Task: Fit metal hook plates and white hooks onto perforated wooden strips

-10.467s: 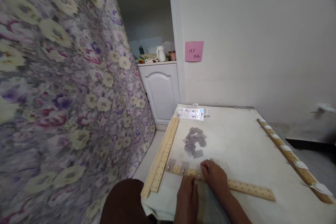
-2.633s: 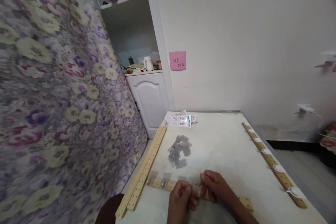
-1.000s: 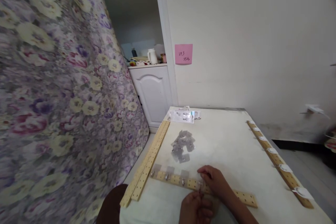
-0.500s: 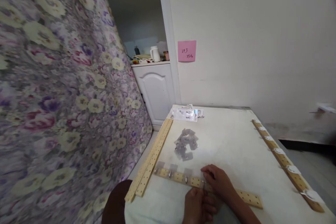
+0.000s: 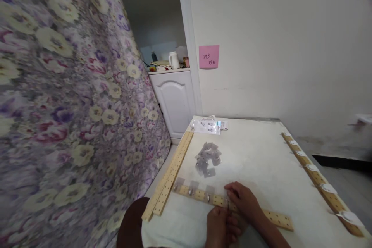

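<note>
A wooden strip with rows of holes point(image 5: 200, 194) lies slantwise across the near part of the table. Several small clear cards with shiny metal pieces sit along its left half. Over the strip's middle, my right hand point(image 5: 244, 200) has thumb and forefinger pinched at the edge of another small clear card point(image 5: 226, 193). My left hand point(image 5: 217, 223) is curled at the strip's near edge, fingertips close to that card's metal piece; what it grips is hidden. Farther off lies a loose pile of grey, see-through cards with small metal pieces point(image 5: 207, 159).
Two more holed wooden strips point(image 5: 170, 174) lie along the table's left edge. Another strip point(image 5: 322, 184) with white round pieces runs down the right edge. Clear packaging point(image 5: 206, 126) lies at the back. A floral curtain point(image 5: 72, 104) hangs on the left, beside a white cabinet point(image 5: 174, 100).
The whole view has shifted slightly, so things appear a little farther right. Both hands stay at the same spot on the strip, with only slight finger movement.
</note>
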A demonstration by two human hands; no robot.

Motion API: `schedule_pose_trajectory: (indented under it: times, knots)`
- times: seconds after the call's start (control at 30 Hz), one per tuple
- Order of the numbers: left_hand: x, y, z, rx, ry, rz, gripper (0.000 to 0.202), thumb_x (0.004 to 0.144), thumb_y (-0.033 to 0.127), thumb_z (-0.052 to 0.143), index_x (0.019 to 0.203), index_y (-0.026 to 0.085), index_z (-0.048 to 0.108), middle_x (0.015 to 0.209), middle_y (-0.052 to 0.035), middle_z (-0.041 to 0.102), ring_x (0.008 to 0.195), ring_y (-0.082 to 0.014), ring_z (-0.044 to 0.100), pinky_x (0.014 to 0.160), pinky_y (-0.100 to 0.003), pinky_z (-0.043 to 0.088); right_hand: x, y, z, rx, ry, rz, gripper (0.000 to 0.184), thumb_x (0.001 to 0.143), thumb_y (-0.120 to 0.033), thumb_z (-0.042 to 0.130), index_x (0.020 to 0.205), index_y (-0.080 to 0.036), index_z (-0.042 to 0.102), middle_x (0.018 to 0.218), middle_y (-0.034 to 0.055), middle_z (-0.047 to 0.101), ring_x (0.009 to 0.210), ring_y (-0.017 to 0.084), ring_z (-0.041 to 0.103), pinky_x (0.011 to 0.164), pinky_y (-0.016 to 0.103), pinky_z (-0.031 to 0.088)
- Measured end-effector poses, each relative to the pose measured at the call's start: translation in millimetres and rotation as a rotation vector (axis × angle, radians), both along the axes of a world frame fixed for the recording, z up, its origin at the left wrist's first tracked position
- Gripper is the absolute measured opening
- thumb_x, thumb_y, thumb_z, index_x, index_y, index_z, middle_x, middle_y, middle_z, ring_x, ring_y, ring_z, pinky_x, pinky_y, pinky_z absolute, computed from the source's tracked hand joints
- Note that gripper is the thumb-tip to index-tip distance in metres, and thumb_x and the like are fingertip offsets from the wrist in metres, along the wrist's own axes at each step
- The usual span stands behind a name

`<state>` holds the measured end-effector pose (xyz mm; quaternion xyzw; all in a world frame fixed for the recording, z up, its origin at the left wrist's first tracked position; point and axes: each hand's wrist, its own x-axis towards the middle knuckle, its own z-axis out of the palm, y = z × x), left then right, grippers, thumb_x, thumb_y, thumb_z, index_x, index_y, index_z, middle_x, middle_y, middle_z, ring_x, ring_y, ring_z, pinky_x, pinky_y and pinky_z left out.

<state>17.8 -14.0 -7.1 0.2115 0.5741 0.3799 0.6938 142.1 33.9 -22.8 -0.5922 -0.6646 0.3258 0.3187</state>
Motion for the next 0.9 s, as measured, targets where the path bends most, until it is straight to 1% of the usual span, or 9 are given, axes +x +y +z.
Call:
schedule_pose_trajectory:
  times: [0.13,0.37,0.6,0.73,0.9]
  knots:
    - [1.3,-0.5,0.9,-0.009,0.006,0.002,0.015,0.075,0.032,0.05,0.07,0.019,0.045,0.045,0.0019,0.057,0.032,-0.009,0.049,0.036,-0.019,0.02,0.1,0.2,0.2,-0.009,0.002,0.0,0.026,0.079,-0.028,0.047,0.095,-0.021,0.067,0.095,0.0045,0.07,0.089,0.02,0.063,0.08,0.03,0.044]
    - [1.7,-2.1,3.6,0.009,0.009,0.013,0.011,0.076,0.028,0.047,0.071,0.019,0.045,0.047,0.002,0.058,0.032,-0.008,0.05,0.036,-0.018,0.021,-0.8,-0.7,-1.0,0.008,-0.021,-0.013,0.026,0.08,-0.028,0.046,0.096,-0.022,0.067,0.097,0.0044,0.07,0.092,0.02,0.062,0.082,0.029,0.043]
    - [3.8,-1.1,3.4,0.001,0.013,0.021,0.013,0.078,0.029,0.046,0.07,0.019,0.043,0.045,0.0024,0.057,0.03,-0.0076,0.048,0.035,-0.018,0.019,-1.6,-0.1,0.7,-0.001,-0.05,-0.021,0.026,0.081,-0.03,0.045,0.094,-0.023,0.067,0.094,0.0026,0.07,0.088,0.018,0.062,0.08,0.028,0.043]
    - [4.9,-0.4,1.0,0.016,0.035,0.022,0.014,0.081,0.027,0.042,0.07,0.019,0.044,0.045,0.0018,0.058,0.031,-0.0078,0.049,0.033,-0.017,0.021,-1.3,-0.2,0.3,-0.002,-0.065,-0.025,0.026,0.08,-0.03,0.045,0.095,-0.024,0.067,0.096,0.0023,0.07,0.09,0.018,0.062,0.081,0.027,0.043]
    - [5.5,1.2,-0.8,0.012,0.05,0.02,0.014,0.081,0.025,0.042,0.068,0.02,0.043,0.042,0.0032,0.055,0.028,-0.0079,0.047,0.032,-0.018,0.021,-2.7,-0.7,0.1,-0.002,-0.07,-0.021,0.028,0.081,-0.03,0.044,0.096,-0.024,0.067,0.098,0.0018,0.07,0.092,0.018,0.062,0.082,0.027,0.042]
